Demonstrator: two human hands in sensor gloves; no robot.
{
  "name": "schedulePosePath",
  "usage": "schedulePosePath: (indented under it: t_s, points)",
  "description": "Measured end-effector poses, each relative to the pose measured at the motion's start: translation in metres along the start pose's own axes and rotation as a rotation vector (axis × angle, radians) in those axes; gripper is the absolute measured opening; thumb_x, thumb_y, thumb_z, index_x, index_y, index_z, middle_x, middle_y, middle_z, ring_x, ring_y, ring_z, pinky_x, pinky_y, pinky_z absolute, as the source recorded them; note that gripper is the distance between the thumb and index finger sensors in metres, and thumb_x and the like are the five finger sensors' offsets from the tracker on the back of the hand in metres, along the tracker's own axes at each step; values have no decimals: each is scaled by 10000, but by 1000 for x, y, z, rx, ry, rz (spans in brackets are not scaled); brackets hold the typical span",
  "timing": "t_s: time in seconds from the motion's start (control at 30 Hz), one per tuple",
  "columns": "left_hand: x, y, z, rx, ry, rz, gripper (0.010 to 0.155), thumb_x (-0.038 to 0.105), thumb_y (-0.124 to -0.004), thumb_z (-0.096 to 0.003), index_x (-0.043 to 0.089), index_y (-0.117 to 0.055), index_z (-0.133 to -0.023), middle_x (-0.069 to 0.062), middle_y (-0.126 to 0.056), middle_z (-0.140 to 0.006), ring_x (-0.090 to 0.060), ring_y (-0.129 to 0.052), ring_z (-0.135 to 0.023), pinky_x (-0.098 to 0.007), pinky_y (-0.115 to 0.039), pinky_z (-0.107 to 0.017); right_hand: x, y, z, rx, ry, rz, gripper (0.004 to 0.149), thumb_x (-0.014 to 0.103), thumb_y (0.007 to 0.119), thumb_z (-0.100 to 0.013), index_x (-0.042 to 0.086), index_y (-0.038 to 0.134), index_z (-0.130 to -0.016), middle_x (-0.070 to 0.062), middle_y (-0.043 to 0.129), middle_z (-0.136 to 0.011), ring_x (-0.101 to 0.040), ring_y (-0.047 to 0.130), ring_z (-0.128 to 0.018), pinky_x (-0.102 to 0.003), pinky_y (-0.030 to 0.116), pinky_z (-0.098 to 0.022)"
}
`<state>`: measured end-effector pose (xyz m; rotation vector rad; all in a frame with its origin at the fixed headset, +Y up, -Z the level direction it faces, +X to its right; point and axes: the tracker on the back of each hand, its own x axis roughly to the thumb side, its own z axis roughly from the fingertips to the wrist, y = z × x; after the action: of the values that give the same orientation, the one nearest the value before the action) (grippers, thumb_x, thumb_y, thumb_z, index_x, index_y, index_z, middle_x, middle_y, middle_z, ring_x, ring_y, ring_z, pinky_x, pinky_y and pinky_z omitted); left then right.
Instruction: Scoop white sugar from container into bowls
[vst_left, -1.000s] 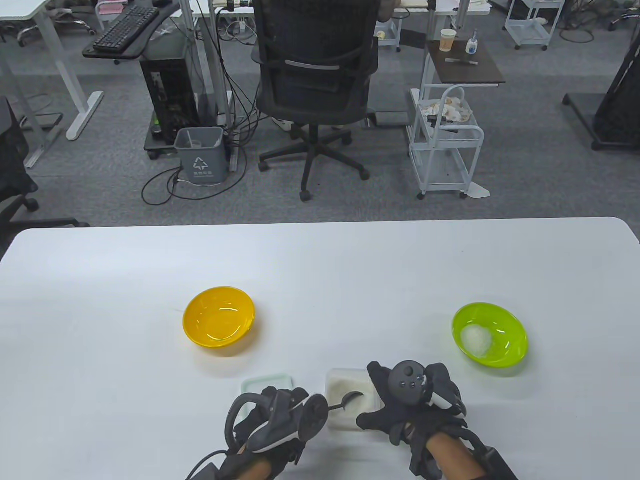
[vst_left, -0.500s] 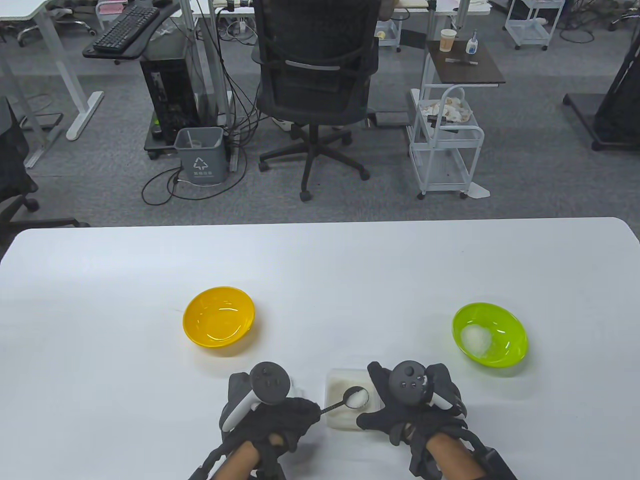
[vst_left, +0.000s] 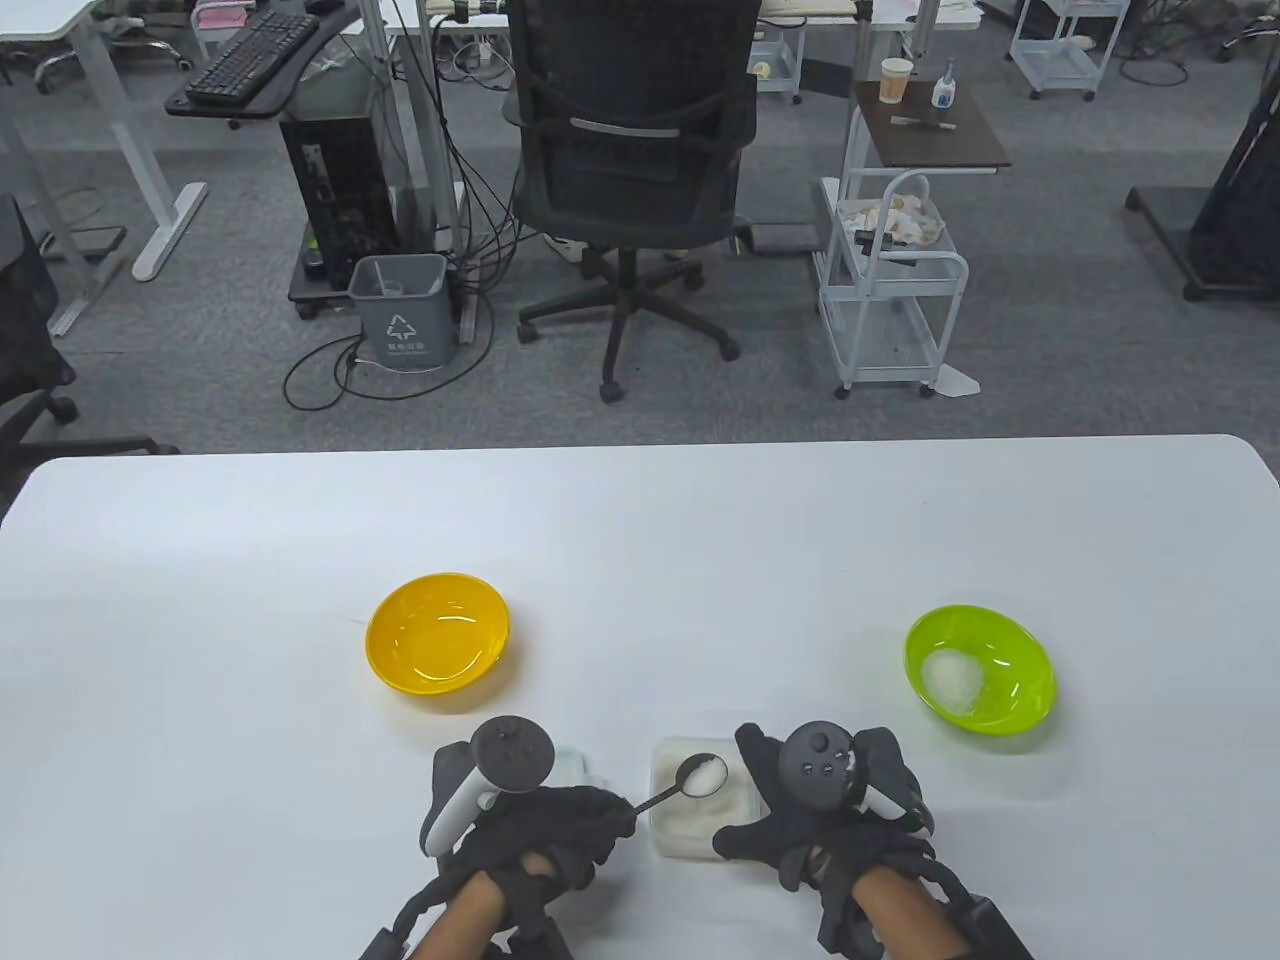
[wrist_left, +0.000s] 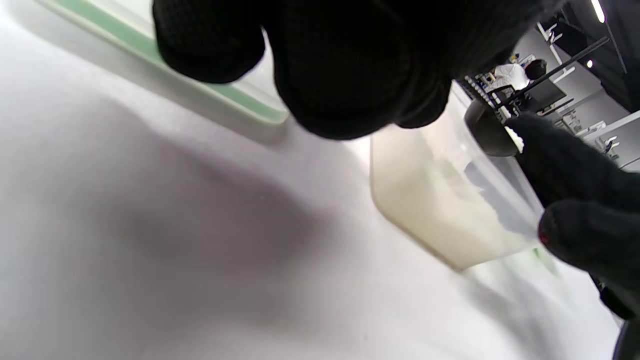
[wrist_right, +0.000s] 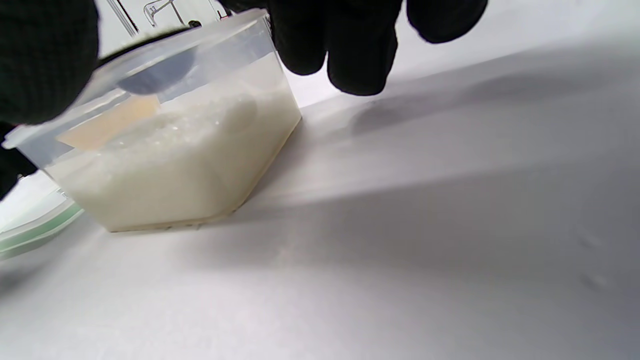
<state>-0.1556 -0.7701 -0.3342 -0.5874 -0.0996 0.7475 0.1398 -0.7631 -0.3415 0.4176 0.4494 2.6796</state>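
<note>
While left hand (vst_left: 545, 820) lifts spoon (vst_left: 690, 778), right hand (vst_left: 830, 810) steadies container (vst_left: 672, 835)

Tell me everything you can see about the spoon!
The spoon looks like shiny metal, with a thin handle and a round bowl. Its bowl carries a heap of white sugar and sits roughly level above the open clear container. The left hand grips the handle's end. The right hand holds the container's side, not the spoon. From the left wrist view its dark underside shows by the container rim.

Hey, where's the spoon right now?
In the table view, the spoon, loaded with sugar, is above the container, held by the left hand.
</note>
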Motion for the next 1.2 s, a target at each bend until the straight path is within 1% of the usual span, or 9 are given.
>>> schedulePosePath:
  t_s: [0.17,0.27,0.57,0.77,0.87,1.0,1.07,1.13,1.2]
  points:
    - [-7,16,4,45,-5,71,460,481,-747,-441,383,-873,-872,144,-976,-695,-18,-1019,-380,-372,-853,-459,0,0,0,1,2,-2,992,678,803,-382,256,263,-1100,-149,446,-1167,-394,649,-1024,-610,468,-758]
    - [-17,31,8,89,11,115,462,481,-748,-441,382,-871,-875,142,-975,-696,-20,-1019,-381,-374,-852,-460,0,1,0,2,3,-7,994,677,802,-383,256,258,-1100,-148,443,-1168,-396,648,-1024,-611,468,-758]
    - [-59,72,15,222,88,261,464,478,-748,-444,378,-867,-881,138,-973,-704,-23,-1020,-388,-377,-849,-465,-1,1,1,2,5,-9,992,679,801,-383,263,255,-1100,-148,449,-1166,-397,650,-1022,-610,468,-758]
    - [-80,90,23,326,137,352,474,471,-747,-446,372,-849,-898,137,-962,-722,-22,-1018,-398,-377,-846,-471,-1,1,1,2,5,-10,992,680,800,-383,262,255,-1100,-148,449,-1167,-395,651,-1022,-610,469,-758]
    - [-90,97,26,376,173,375,490,457,-747,-450,367,-821,-926,132,-944,-755,-21,-1013,-422,-377,-841,-483,-1,1,1,1,5,-10,992,680,799,-383,263,255,-1099,-147,451,-1166,-396,651,-1022,-610,470,-756]
    - [-98,104,31,464,200,375,519,442,-770,-448,369,-780,-962,137,-916,-811,-16,-1014,-463,-373,-836,-506,-1,1,1,1,5,-10,992,680,799,-384,263,253,-1099,-147,452,-1166,-394,652,-1021,-610,470,-757]
    - [-103,109,35,536,246,350,540,421,-780,-449,364,-754,-986,127,-897,-849,-22,-1010,-477,-378,-830,-515,-1,1,1,4,5,-15,994,679,799,-385,261,248,-1099,-145,450,-1166,-393,653,-1021,-609,471,-757]
    - [-103,112,37,585,266,282,561,395,-785,-450,366,-726,-1007,120,-871,-888,-28,-1004,-500,-382,-824,-522,-1,1,1,6,5,-17,996,678,800,-385,257,246,-1098,-146,448,-1165,-393,652,-1022,-609,471,-757]
    - [-103,115,40,654,309,166,571,380,-787,-449,379,-715,-1015,122,-859,-910,-34,-1003,-517,-385,-821,-528,-1,1,1,7,5,-15,996,678,800,-388,257,244,-1098,-145,448,-1165,-392,652,-1022,-609,471,-757]
